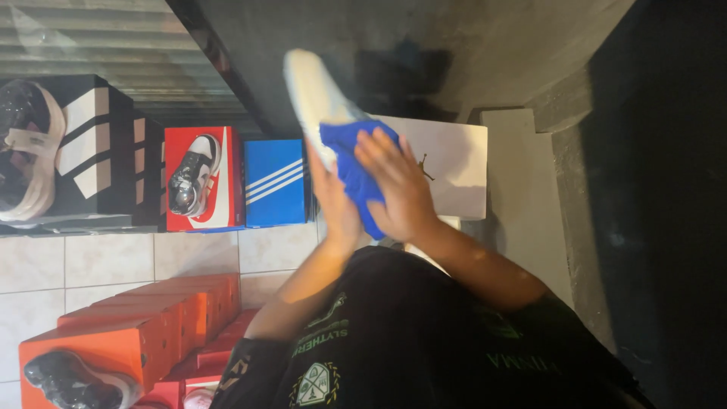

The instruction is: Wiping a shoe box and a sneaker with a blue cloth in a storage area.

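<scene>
I hold up a shoe with a white sole (312,91), sole facing me. My left hand (338,206) grips the shoe from below and behind. My right hand (399,189) presses a folded blue cloth (350,145) against the lower part of the sole, fingers spread flat over the cloth. The shoe's upper is hidden behind the sole and my hands.
A white shoe box (458,163) stands behind my hands. To the left are a blue striped box (274,182), a red box with a black-and-white shoe on it (203,178) and a black box (91,151). Several orange boxes (136,326) sit on the tiled floor at the lower left.
</scene>
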